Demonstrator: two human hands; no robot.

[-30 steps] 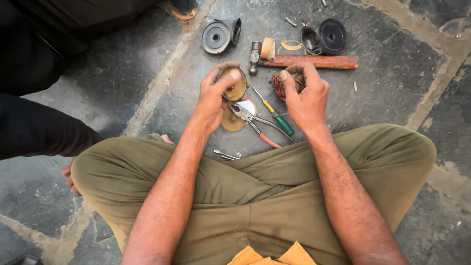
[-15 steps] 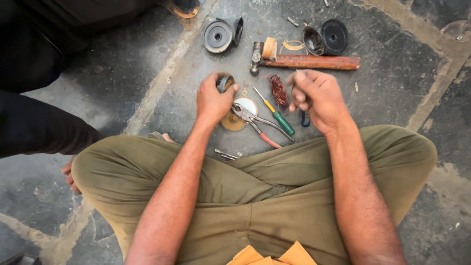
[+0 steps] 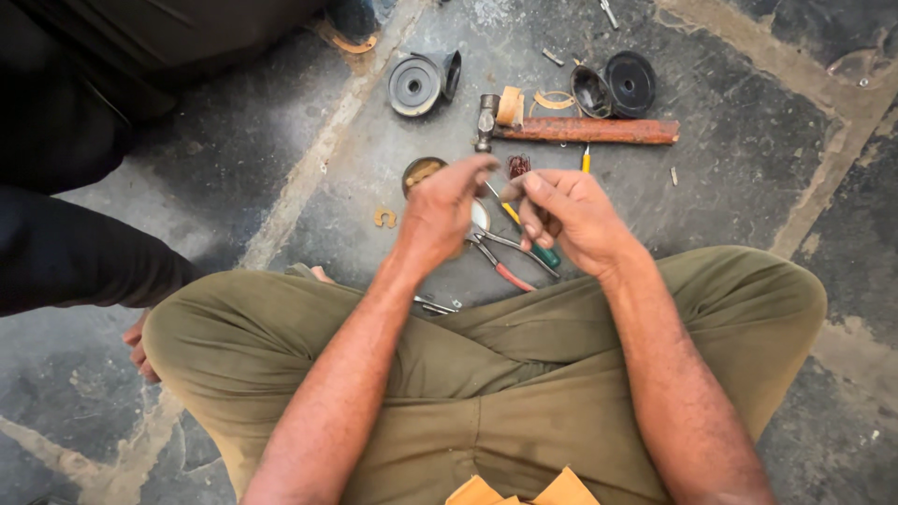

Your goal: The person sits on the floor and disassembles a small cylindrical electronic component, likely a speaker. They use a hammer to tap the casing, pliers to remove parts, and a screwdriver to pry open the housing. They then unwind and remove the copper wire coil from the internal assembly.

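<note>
Pinching something too small to tell between left hand (image 3: 440, 210) and right hand (image 3: 566, 215) fingertips; likely light, slippery, needing fingertip grip.

Head camera looks steeply down, close over crossed legs (image 3: 468, 374).

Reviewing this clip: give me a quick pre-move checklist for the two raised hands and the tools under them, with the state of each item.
1. Hands in view: left hand and right hand both raised over the floor - ok.
2. Fingertips meet between the hands; whether a small part is pinched there - cannot tell.
3. Pliers lie free on the floor under the hands - ok.
4. Screwdriver lies beside the pliers, partly hidden by the right hand - ok.
5. Hammer lies flat, clear of both hands - ok.
6. Small loose parts scattered near the knees, easy to lose - not ok.
</note>
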